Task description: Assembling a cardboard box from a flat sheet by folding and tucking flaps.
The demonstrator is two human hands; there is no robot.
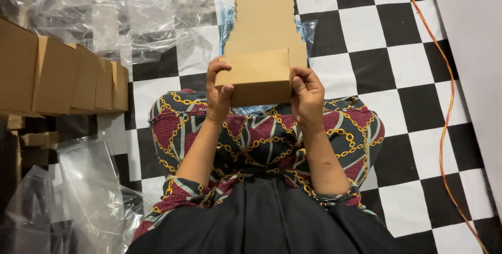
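Observation:
A brown cardboard box (261,50), partly folded with its scalloped lid flap standing open away from me, is held above my lap. My left hand (218,91) grips the box's left front corner, thumb on the front panel. My right hand (307,93) clasps the right front corner. Beneath the box lies a piece of clear blue-tinted plastic (308,29). My lap is covered by patterned cloth with gold chain print (261,139).
A row of folded brown cardboard boxes (63,76) stands at the left. Clear plastic sheeting (104,8) lies at the upper left and more (89,191) at the lower left. The floor is black-and-white checkered (397,50). An orange cable (447,107) runs along the right.

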